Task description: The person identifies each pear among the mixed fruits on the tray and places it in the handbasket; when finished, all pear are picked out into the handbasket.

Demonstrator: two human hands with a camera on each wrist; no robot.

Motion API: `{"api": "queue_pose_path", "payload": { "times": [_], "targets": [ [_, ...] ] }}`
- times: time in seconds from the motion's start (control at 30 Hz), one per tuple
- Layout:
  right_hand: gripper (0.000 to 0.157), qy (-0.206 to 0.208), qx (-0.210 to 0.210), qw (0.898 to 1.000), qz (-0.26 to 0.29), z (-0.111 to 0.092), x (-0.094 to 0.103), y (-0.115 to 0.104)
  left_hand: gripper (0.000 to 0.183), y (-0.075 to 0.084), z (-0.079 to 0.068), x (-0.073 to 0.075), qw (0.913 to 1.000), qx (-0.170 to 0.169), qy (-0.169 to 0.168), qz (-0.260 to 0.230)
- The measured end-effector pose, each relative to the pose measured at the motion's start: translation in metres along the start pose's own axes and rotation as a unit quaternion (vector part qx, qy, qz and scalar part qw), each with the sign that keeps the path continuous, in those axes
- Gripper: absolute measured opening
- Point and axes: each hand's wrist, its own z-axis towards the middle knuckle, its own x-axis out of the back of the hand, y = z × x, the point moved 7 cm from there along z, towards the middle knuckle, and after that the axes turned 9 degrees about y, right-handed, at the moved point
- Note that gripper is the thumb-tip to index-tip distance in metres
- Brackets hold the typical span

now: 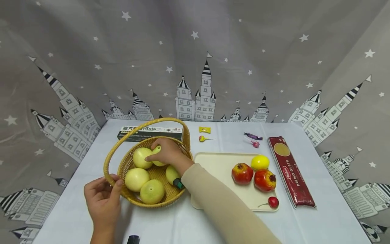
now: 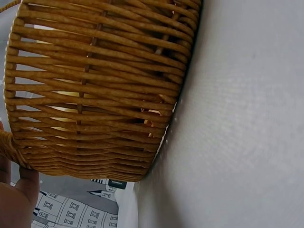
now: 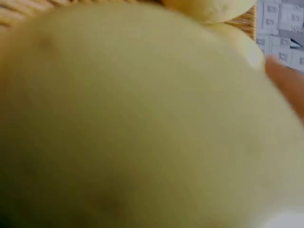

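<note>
In the head view a yellow wicker basket (image 1: pixel 170 202) stands at the left of the white table, with several round pale yellow-green fruits (image 1: pixel 136 179) inside. My left hand (image 1: pixel 103 198) grips the foot of its arched handle (image 1: pixel 107 166) between thumb and fingers, at the rim. The basket's woven side (image 2: pixel 95 95) fills much of the left wrist view. Over the basket's far part, my right hand (image 1: pixel 167 152) pinches a yellow-green fruit (image 1: pixel 156 149), mostly hidden by the hand. A fruit's pale surface (image 3: pixel 142 118) fills the right wrist view, blurred and very close.
Behind the basket lies a pasta box (image 1: pixel 152 133). A cream tray (image 1: pixel 213 162) to the right holds two pomegranates (image 1: pixel 242 173), a lemon (image 1: pixel 260 162) and a cherry (image 1: pixel 273 202). A red pasta packet (image 1: pixel 290 173) is beyond it. Small sweets, including a yellow one (image 1: pixel 204 129), lie along the back.
</note>
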Motion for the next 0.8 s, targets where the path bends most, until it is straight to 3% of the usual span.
{"api": "queue_pose_path", "payload": {
  "times": [0.17,0.43,0.63,0.8],
  "targets": [
    [0.042,0.001,-0.006,1.000,0.002,0.001,-0.001,0.011,0.049,0.000,0.000,-0.004,1.0000,-0.006,-0.005,0.003],
    [0.041,0.006,0.008,1.000,-0.005,-0.001,0.010,0.001,0.049,-0.001,0.001,-0.005,0.9996,-0.010,-0.018,0.019],
    [0.040,-0.003,0.059,0.998,-0.007,-0.015,0.050,-0.017,0.048,-0.004,0.001,-0.003,0.9994,-0.002,-0.018,0.031],
    [0.036,-0.015,0.094,0.995,0.042,-0.056,0.099,-0.015,0.048,-0.003,0.003,-0.005,0.9993,0.001,-0.018,0.033]
  ]
}}
